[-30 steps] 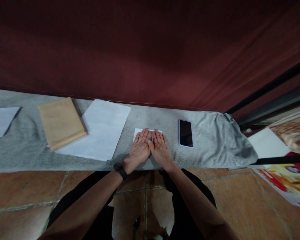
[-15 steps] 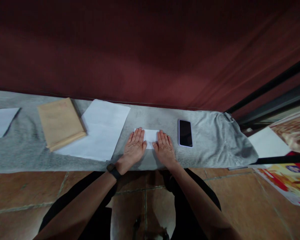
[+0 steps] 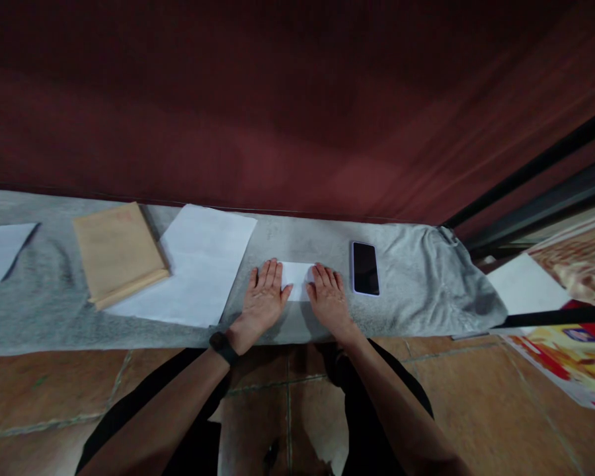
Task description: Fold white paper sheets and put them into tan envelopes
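Observation:
A small folded piece of white paper (image 3: 297,279) lies flat on the grey cloth between my hands. My left hand (image 3: 265,291) rests palm down over its left end, fingers stretched out and thumb pointing inward. Over the right end lies my right hand (image 3: 327,294), also flat with its fingers extended. Both hands cover the ends of the paper, so its edges there are hidden. A phone (image 3: 365,268) with a dark screen and pale purple edge sits just right of my right hand.
Large white sheets (image 3: 203,264) lie to the left, partly under a stack of brown envelopes (image 3: 119,251). Another white sheet (image 3: 2,251) is at the far left. The grey cloth (image 3: 421,284) covers a narrow bench against a dark red wall (image 3: 277,132). Printed cardboard (image 3: 570,357) stands at right.
The left hand has shifted slightly left on the paper, its fingers a little more spread. The right hand stays nearly in place. The whole view has tilted slightly.

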The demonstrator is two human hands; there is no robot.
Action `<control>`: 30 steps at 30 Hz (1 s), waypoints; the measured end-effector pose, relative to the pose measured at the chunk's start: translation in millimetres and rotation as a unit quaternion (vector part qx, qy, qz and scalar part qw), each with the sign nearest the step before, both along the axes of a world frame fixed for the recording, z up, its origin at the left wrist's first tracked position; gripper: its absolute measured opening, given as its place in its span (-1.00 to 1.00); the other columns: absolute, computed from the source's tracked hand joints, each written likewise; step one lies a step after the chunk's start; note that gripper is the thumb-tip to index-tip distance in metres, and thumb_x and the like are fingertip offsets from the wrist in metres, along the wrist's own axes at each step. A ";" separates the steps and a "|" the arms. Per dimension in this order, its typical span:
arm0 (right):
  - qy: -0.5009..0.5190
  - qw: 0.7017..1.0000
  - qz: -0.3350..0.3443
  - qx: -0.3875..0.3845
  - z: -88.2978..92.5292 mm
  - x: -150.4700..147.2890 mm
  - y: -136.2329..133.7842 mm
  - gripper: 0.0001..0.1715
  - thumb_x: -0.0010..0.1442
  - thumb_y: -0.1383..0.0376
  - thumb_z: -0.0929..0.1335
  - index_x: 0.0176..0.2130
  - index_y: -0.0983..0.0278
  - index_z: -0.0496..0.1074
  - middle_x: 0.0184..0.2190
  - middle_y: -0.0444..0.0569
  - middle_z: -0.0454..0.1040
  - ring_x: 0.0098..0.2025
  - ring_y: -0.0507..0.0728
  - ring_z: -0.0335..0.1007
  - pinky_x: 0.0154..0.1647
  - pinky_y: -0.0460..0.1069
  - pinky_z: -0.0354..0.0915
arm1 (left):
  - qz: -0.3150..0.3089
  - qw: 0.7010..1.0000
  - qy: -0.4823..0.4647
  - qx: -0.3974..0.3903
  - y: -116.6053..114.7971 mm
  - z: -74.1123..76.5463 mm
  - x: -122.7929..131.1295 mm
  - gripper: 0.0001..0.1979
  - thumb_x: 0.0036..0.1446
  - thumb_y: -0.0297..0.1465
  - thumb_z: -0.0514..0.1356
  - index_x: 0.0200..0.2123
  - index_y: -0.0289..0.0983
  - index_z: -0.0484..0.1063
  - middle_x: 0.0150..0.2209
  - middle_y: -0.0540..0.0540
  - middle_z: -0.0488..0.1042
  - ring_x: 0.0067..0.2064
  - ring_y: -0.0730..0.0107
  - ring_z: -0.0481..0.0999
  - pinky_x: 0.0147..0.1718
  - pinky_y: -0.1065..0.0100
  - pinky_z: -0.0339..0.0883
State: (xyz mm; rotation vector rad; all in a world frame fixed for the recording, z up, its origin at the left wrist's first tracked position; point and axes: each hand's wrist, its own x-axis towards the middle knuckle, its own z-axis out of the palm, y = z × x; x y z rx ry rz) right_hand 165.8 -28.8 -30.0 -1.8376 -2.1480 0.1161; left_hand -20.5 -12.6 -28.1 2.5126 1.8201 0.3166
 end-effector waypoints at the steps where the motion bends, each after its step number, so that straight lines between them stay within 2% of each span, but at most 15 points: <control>1: 0.007 1.000 -0.002 -0.004 1.4 1.3 3.6 -0.45 0.47 0.24 0.19 0.35 0.36 0.25 0.36 0.18 0.30 0.40 0.31 0.14 0.42 0.29 -0.02 | -0.006 1.000 0.003 0.002 1.1 1.0 -1.4 -0.36 0.43 -0.19 -0.13 0.38 -0.50 0.13 0.42 -0.40 0.16 0.46 -0.02 0.10 0.41 -0.10 -0.09; 6: 0.023 1.000 -0.001 -0.021 6.1 2.2 24.2 -0.54 0.44 0.32 0.22 0.27 0.30 0.34 0.29 0.14 0.37 0.29 0.22 0.29 0.39 0.19 0.05 | -0.023 0.999 0.002 0.022 11.9 5.0 -8.6 -0.45 0.42 -0.27 -0.09 0.33 -0.45 0.24 0.34 -0.36 0.32 0.40 -0.04 0.22 0.37 -0.04 0.05; 12: 0.016 0.999 -0.030 -0.022 9.1 -1.5 41.9 -0.54 0.35 0.38 0.31 0.21 0.28 0.41 0.15 0.17 0.46 0.14 0.28 0.38 0.26 0.18 0.23 | -0.026 0.999 -0.013 0.033 30.9 12.1 -12.8 -0.55 0.36 -0.41 0.00 0.26 -0.34 0.33 0.15 -0.29 0.48 0.19 0.05 0.45 0.16 0.07 0.32; 16: 0.035 0.997 -0.052 -0.037 14.3 0.1 50.4 -0.69 0.31 0.41 0.34 0.00 0.22 0.56 -0.01 0.11 0.54 0.03 0.26 0.46 0.10 0.11 0.34 | -0.015 0.999 -0.028 0.008 41.6 16.0 -14.4 -0.64 0.31 -0.43 0.09 0.15 -0.29 0.43 0.08 -0.26 0.49 0.10 0.05 0.47 0.06 0.08 0.36; 19: 0.075 0.995 -0.041 -0.050 21.2 2.3 53.5 -0.72 0.31 0.45 0.31 -0.17 0.20 0.59 -0.14 0.05 0.56 -0.10 0.19 0.52 -0.01 0.03 0.37 | -0.020 0.998 -0.059 -0.015 47.7 21.5 -15.6 -0.78 0.27 -0.48 0.14 -0.06 -0.29 0.51 -0.03 -0.23 0.52 0.03 0.10 0.49 0.05 0.12 0.35; 22: 0.139 0.990 -0.017 -0.009 31.6 4.8 52.4 -0.71 0.35 0.43 0.27 -0.16 0.20 0.56 -0.16 0.01 0.56 -0.14 0.15 0.53 -0.05 0.00 0.38 | -0.027 0.995 -0.094 0.002 48.7 33.9 -18.2 -0.86 0.28 -0.49 0.13 -0.25 -0.25 0.49 -0.17 -0.18 0.54 -0.07 0.14 0.50 0.01 0.13 0.36; 24: 0.178 0.983 -0.001 0.047 39.5 6.3 49.8 -0.73 0.40 0.37 0.25 -0.17 0.20 0.54 -0.16 0.00 0.56 -0.09 0.16 0.52 -0.01 0.01 0.38 | -0.028 0.991 -0.122 0.053 45.3 44.1 -21.5 -0.84 0.34 -0.45 0.09 -0.24 -0.23 0.48 -0.18 -0.16 0.55 -0.09 0.13 0.50 -0.01 0.10 0.36; 27: 0.217 0.968 0.018 0.125 48.6 8.0 44.4 -0.72 0.44 0.28 0.24 -0.22 0.20 0.52 -0.15 0.03 0.56 -0.01 0.18 0.48 0.06 0.05 0.36 | -0.055 0.978 -0.145 0.139 35.8 55.8 -27.9 -0.79 0.39 -0.42 0.04 -0.18 -0.21 0.49 -0.08 -0.16 0.56 -0.01 0.15 0.48 0.06 0.07 0.33; 30: 0.212 0.967 0.031 0.135 51.3 10.1 38.5 -0.72 0.43 0.30 0.24 -0.24 0.19 0.51 -0.13 0.02 0.56 0.00 0.18 0.48 0.07 0.08 0.36 | -0.109 0.974 -0.122 0.154 25.5 58.5 -33.3 -0.74 0.37 -0.49 0.02 -0.16 -0.19 0.52 0.00 -0.16 0.56 0.08 0.16 0.46 0.16 0.03 0.28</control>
